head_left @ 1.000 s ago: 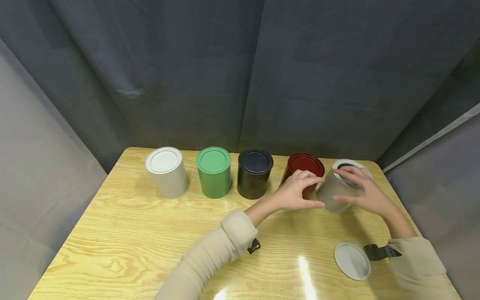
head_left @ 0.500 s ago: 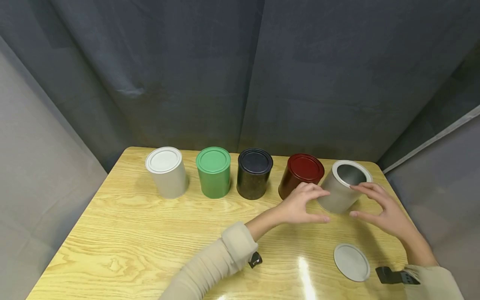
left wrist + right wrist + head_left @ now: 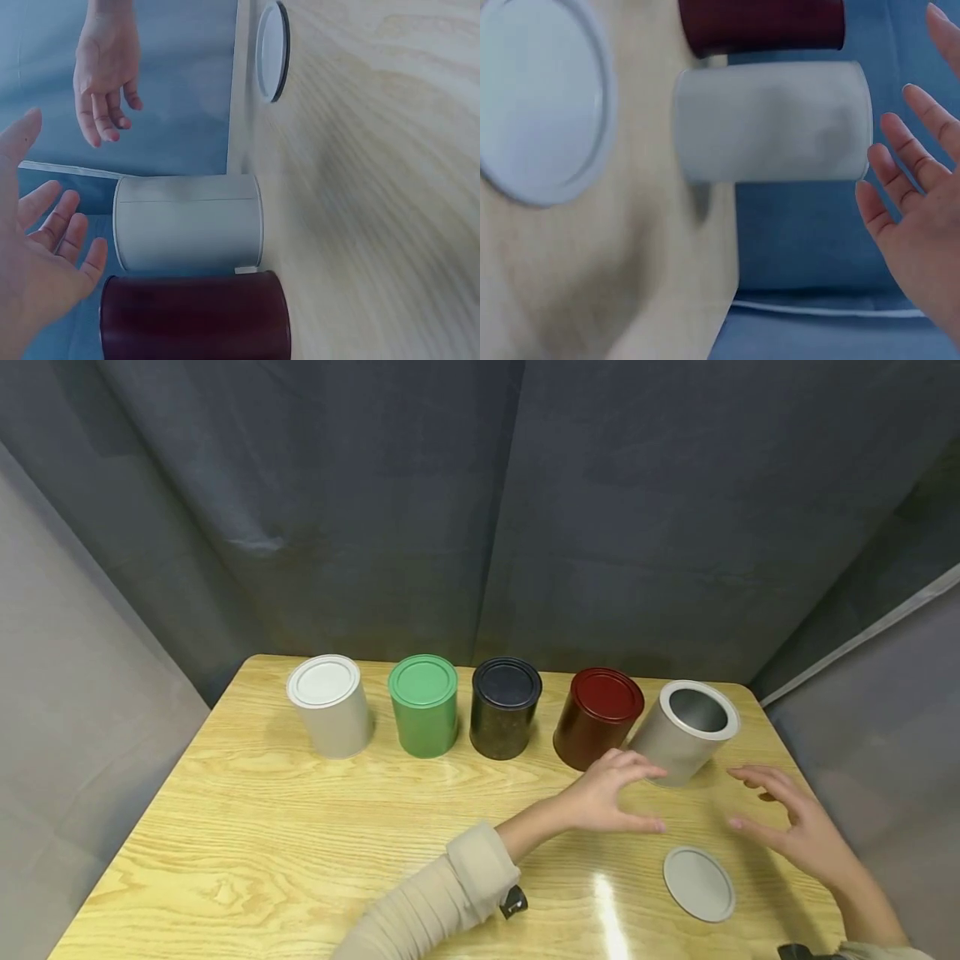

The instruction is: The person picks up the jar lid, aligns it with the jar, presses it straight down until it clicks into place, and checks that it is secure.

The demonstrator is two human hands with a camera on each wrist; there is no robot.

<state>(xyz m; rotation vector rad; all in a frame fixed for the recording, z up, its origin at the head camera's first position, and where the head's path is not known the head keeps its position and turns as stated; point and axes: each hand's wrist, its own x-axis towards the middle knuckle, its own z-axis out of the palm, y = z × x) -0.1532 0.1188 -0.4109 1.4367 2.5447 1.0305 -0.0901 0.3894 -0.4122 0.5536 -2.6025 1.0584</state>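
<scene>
A light grey can (image 3: 678, 747) with its top off stands upright at the right end of a row; its dark inside shows in the head view. In front of it a round grey lid (image 3: 699, 884) lies flat on the table. My left hand (image 3: 609, 793) hovers just before the grey can and the dark red can (image 3: 598, 718), fingers apart and holding nothing. To the right of the grey can, my right hand (image 3: 795, 827) is in the air with its fingers loosely bent and nothing in them. Both wrist views show the hands free of the can.
Left of the red can stand a black can (image 3: 506, 710), a green can (image 3: 424, 708) and a white can (image 3: 330, 708), all with lids on. The wooden table (image 3: 285, 860) ends at dark curtains (image 3: 375, 510) behind and pale cloth on the sides.
My right hand has drawn back from the grey can's rim, toward the right and nearer me. My left hand has come slightly nearer too. The can and lid stay put.
</scene>
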